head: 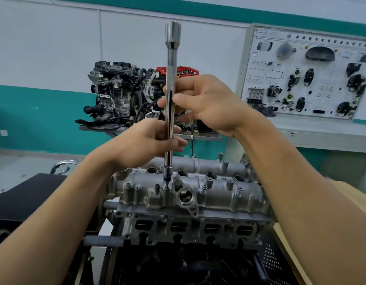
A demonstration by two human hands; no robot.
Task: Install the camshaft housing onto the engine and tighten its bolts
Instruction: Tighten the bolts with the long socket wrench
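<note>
Two hands, left hand [145,144] below right hand [206,103], hold a chrome extension bar [170,58] upright on the grey aluminium camshaft housing [221,195].

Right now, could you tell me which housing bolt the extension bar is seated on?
The bolt just left of the round flanged opening; the extension bar touches no other.

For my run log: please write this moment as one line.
bar: upright, tip on bolt | left hand: grips it low | right hand: pinches it higher | housing: sits on engine
</note>
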